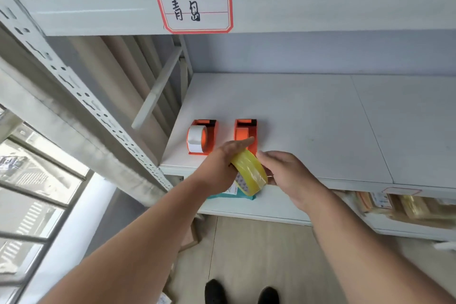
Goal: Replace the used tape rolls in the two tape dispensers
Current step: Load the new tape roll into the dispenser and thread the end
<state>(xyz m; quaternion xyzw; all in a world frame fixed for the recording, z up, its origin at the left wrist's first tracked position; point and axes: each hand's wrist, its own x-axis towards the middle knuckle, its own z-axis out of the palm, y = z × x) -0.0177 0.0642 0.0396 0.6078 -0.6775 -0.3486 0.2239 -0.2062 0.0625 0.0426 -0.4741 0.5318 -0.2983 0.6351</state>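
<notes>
Two orange tape dispensers stand side by side near the front edge of a white shelf point(308, 116). The left dispenser point(203, 137) carries a whitish tape roll point(196, 139). The right dispenser point(246, 132) has a bare orange hub with no roll on it. Just in front of it, both hands hold a yellowish clear tape roll point(250, 171) tilted in the air. My left hand point(223, 163) grips the roll from the left, its fingers reaching toward the right dispenser. My right hand point(287, 176) pinches the roll's right side.
A shelf beam above carries a red-bordered handwritten label point(195, 10). A perforated grey upright point(81, 96) runs down the left. The lower shelf holds a teal packet point(237, 195) and packaged goods point(404, 205) at the right. My shoes point(243, 292) stand on the floor below.
</notes>
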